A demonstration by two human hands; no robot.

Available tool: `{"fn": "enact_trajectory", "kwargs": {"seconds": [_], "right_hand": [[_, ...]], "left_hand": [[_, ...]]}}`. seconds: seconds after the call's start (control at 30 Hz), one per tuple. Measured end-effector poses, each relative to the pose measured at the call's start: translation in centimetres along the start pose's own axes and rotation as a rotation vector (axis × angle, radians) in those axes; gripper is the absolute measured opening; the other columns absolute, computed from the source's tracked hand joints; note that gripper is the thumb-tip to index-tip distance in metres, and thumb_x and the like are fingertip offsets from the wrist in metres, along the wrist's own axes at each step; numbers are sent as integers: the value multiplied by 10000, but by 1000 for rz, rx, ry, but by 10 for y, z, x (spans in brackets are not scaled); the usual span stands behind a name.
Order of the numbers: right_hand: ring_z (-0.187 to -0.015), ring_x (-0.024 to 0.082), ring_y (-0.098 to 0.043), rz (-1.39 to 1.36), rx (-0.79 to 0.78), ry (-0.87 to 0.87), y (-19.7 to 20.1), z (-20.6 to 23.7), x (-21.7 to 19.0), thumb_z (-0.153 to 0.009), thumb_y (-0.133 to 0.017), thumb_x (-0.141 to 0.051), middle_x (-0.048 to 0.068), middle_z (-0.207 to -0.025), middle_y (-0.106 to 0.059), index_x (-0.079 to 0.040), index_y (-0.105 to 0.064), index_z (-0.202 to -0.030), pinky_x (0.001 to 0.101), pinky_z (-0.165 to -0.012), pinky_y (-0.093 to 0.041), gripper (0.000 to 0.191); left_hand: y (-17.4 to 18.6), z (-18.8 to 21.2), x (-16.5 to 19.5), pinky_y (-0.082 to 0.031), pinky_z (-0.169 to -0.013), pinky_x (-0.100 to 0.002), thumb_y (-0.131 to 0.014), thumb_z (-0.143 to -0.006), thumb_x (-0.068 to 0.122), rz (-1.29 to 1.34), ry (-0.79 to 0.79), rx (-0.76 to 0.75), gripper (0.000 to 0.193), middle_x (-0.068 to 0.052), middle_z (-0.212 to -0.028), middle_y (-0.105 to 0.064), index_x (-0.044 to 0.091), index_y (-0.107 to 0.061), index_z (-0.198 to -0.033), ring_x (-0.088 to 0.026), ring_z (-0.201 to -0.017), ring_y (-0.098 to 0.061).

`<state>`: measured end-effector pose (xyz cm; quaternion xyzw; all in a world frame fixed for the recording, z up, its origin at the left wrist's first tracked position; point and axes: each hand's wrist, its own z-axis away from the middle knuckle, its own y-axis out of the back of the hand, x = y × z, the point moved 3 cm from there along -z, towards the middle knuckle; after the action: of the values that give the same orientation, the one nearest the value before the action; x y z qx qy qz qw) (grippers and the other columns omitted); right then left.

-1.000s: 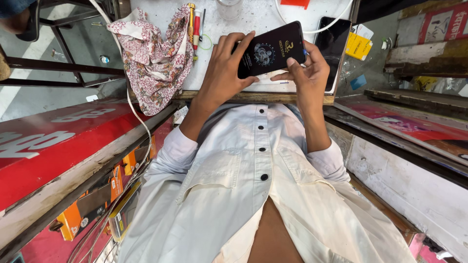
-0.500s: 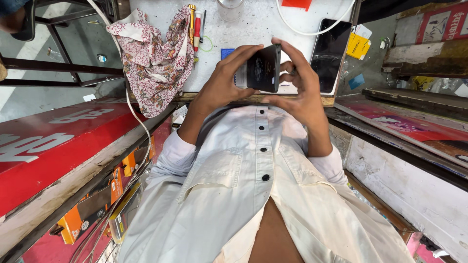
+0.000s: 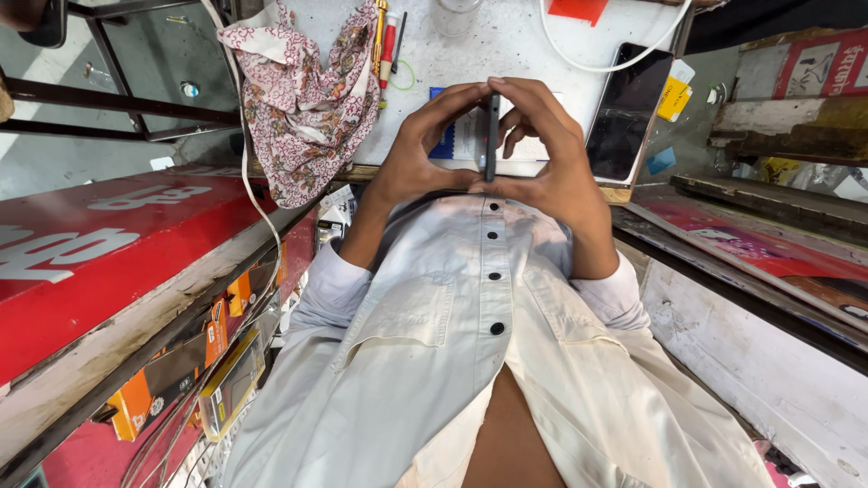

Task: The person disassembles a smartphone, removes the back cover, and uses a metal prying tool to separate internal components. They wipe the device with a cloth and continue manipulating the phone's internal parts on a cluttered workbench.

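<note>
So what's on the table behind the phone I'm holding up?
Behind the phone, held edge-on between the left hand and right hand, a blue card and a pale flat thing lie on the table. The hands cover the rest.

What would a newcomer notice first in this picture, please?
First, the two hands at the centre: the left hand and the right hand grip a dark phone between them, turned edge-on to the camera, above the white worktable. Next, the flowered pink cloth hanging over the table's left edge. A second dark phone lies flat on the table to the right.
</note>
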<state>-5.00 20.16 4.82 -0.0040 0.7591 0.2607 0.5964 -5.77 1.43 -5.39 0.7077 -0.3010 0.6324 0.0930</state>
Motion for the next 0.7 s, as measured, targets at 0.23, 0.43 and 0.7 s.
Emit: {"fn": "enact_trajectory", "kwargs": {"seconds": [0.23, 0.43, 0.7], "right_hand": [[-986, 166, -654, -5, -11, -4, -2, 1, 1, -720, -1001, -186, 144, -1503, -537, -43, -521, -1539, 278, -829, -554, 960], [-961, 156, -639, -26, 2, 1, -6, 4, 2, -719, -985, -140, 140, -1500, -555, -37, -521, -1522, 260, -796, -562, 933], [-969, 149, -631, -69, 25, -24, -7, 12, 4, -744, -902, -21, 146, -1523, -540, -34, -539, -1509, 275, -814, -574, 847]], "left_hand": [[-11, 6, 43, -327, -1305, -352, -811, -896, 211, -33, -111, 90, 719, -109, -1585, -407, 36, -471, -1505, -232, -1507, -402], [-30, 14, 79, -459, -990, -329, -725, -934, 128, -294, -83, 314, 181, -111, -1073, -563, 18, -585, -968, -220, -1102, -569], [-39, 3, 88, -433, -750, -311, -719, -921, 73, -284, -21, 250, 190, -65, -799, -583, -7, -597, -799, -182, -804, -531]]}}
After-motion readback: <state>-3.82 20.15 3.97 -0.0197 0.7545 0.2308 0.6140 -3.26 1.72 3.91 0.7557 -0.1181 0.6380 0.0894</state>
